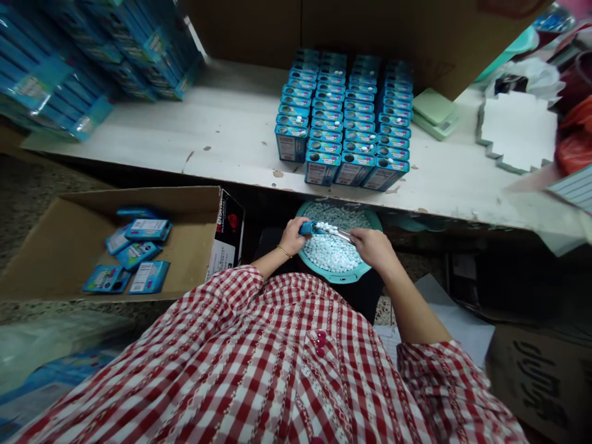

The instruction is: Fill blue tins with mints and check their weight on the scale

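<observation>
The left hand (291, 237) has its fingers (301, 221) curled in a grip, its bare forearm (272, 264) slanting in from the near left. The right hand (374, 248) faces it, slightly apart, fingers closed, back turned up; the right forearm (415, 303), bare and showing more length, slants in from the near right.

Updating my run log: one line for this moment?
left hand: holds blue container | right hand: holds silver scoop, white pellets at container's end | below: turquoise pellet basin
</observation>
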`<state>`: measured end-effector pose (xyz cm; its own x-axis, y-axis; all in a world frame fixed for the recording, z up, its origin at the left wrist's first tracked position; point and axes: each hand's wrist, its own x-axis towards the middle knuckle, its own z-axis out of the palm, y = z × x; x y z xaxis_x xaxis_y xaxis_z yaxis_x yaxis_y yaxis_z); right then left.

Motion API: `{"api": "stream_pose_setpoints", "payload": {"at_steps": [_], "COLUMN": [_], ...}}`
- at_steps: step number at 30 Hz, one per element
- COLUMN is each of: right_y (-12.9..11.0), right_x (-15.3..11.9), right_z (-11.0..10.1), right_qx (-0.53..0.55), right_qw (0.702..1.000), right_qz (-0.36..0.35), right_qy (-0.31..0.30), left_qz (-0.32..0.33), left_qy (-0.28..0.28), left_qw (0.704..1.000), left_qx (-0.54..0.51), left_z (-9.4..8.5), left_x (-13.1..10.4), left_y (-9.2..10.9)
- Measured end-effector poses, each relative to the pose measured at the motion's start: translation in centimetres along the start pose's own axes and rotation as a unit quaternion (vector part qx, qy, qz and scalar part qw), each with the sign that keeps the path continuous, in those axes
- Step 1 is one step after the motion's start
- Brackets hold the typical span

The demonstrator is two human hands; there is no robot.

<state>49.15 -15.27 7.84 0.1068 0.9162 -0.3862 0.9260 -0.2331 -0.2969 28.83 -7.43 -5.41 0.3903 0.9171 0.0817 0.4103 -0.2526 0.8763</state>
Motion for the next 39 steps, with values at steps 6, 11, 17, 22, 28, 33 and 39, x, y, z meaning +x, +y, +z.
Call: {"api": "stream_pose_setpoints", "payload": {"at_steps": [6, 11, 17, 22, 28, 33, 39], "right_y": [-3.7, 2.3, 9.0, 10.5, 10.7, 10.7, 9.6], "right_x": [-1.5, -2.1, -1.6, -1.4, -2.4, -2.9, -1.7], "right_z": [-3.1, -1.4, 5.4, 10.7, 13.4, 13.9, 13.0], "right_qx": [-0.158, 0.023, 0.167, 0.201, 0.254, 0.26, 0.242], "right_qw": [0.987, 0.998, 0.983, 0.973, 0.959, 0.956, 0.963], "right_qz": [0.02, -0.002, 0.062, 0.101, 0.111, 0.124, 0.109], "right_qy": [-0.007, 0.061, 0.051, 0.045, 0.052, 0.056, 0.036], "left_qz": [0.006, 0.036, 0.086, 0.072, 0.058, 0.022, 0.001], "left_qy": [0.018, 0.045, 0.128, 0.14, 0.114, 0.155, 0.221], "left_qw": [1.0, 0.997, 0.981, 0.977, 0.989, 0.987, 0.972], "left_qx": [-0.014, -0.044, -0.119, -0.142, -0.081, 0.041, 0.079], "left_z": [-0.6, -3.6, -7.2, -9.9, -10.9, -10.2, -9.2], "left_x": [0.0, 0.1, 3.8, 10.3, 15.7, 17.2, 15.1], "left_y": [0.7, 1.6, 2.8, 2.2, 0.1, -0.9, -0.1]}}
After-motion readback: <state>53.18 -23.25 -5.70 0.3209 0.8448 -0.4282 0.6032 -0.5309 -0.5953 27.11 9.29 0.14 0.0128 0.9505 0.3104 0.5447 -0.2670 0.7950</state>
